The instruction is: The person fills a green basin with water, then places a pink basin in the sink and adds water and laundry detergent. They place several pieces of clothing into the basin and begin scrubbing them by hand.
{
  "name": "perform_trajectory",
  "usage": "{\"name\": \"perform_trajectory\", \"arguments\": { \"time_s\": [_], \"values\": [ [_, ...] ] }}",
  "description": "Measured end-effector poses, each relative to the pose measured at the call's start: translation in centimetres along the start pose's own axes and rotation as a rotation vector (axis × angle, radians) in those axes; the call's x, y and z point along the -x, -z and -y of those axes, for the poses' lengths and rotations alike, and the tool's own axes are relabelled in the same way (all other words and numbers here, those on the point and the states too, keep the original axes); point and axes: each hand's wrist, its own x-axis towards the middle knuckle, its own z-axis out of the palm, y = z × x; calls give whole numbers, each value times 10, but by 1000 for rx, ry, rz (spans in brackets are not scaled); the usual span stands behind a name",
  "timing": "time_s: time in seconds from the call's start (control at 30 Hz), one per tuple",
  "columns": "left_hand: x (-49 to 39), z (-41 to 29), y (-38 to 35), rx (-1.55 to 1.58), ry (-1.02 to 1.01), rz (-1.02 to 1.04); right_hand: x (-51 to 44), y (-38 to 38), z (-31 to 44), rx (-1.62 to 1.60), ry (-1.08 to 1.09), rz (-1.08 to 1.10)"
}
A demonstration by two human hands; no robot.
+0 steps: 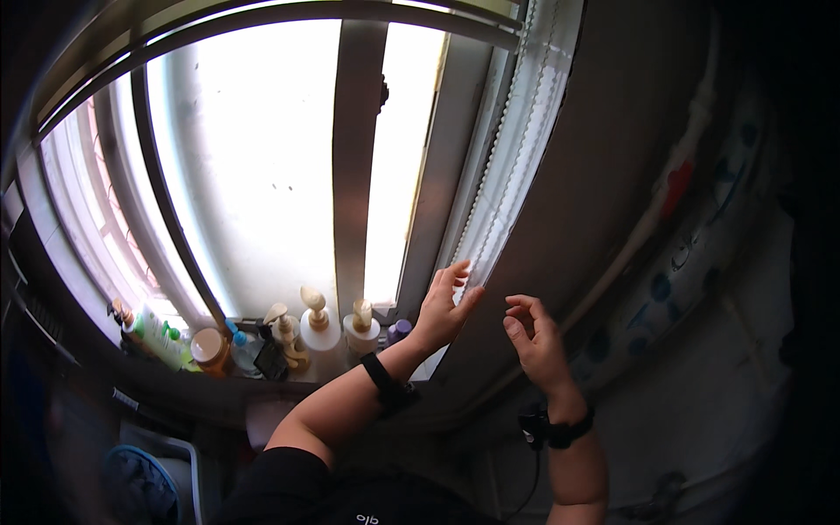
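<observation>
My left hand (446, 307) is raised at the right end of the windowsill, fingers bent and thumb apart, close to the lower part of a beaded blind chain (484, 177). Whether a fingertip touches the chain is not plain. To its right, my right hand (533, 338) hangs in the air before the dark wall, fingers curled loosely and thumb apart, with nothing in it. Both wrists wear black straps. Left of my left hand, a white pump bottle (321, 335), a smaller white pump bottle (362, 336) and a purple-capped container (398, 331) stand on the sill.
Further left on the sill are an orange jar (210, 351), a blue-topped bottle (245, 351) and a green-and-white bottle (154, 336). A metal-framed window (359, 164) rises behind. A patterned curtain (682, 282) hangs at right. Below left stands a blue-rimmed basket (172, 482).
</observation>
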Motion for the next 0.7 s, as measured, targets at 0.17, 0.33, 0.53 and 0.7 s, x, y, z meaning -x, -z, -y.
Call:
{"name": "perform_trajectory", "arguments": {
  "time_s": [0.17,0.33,0.53,0.7],
  "values": [
    [-17,-13,2,-1,-52,-49,-29,8,19,-117,70,-11],
    [-11,-19,24,-224,-247,139,-59,10,42,-308,167,-70],
    [10,-23,25,-346,-404,265,-92,10,76,-241,285,-108],
    [26,-10,27,-442,-421,298,-94,0,88,-485,292,-158]
  ]
}}
